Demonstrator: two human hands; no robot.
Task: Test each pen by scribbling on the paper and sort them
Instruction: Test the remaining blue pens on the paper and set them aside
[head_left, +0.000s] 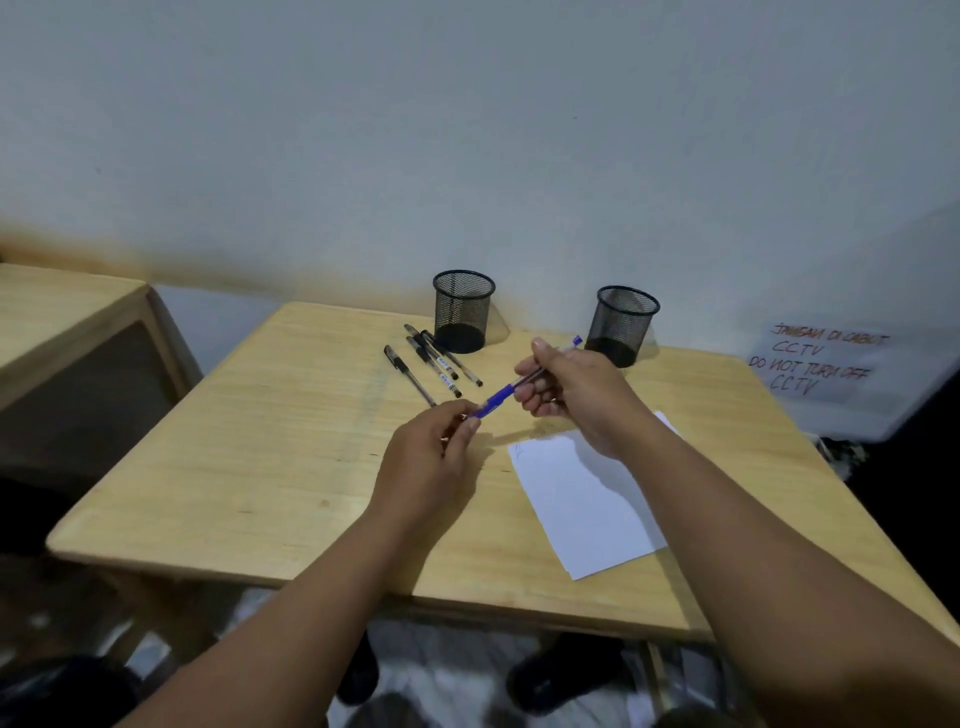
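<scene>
Pale wood forms the table (270, 467), seen from above and in front, with both bare forearms reaching in from the bottom edge. A blue pen (511, 387) is held in the air between the two hands, above the table and slanting up to the right. The right hand (571, 395) is closed around its upper barrel, hiding the middle of the pen; only the far blue end pokes out past the thumb. The left hand (431, 457) pinches the lower tip between thumb and fingertips, so the tip itself is covered. A white sheet of paper (587, 504) lies flat on the table under the right wrist, its far corner hidden by that arm; any marks on it are too faint to read. Four black pens (431, 364) lie loosely together on the table, just beside the left mesh cup (462, 310). A second mesh cup (622, 323) stands near the wall, partly behind the right hand.
</scene>
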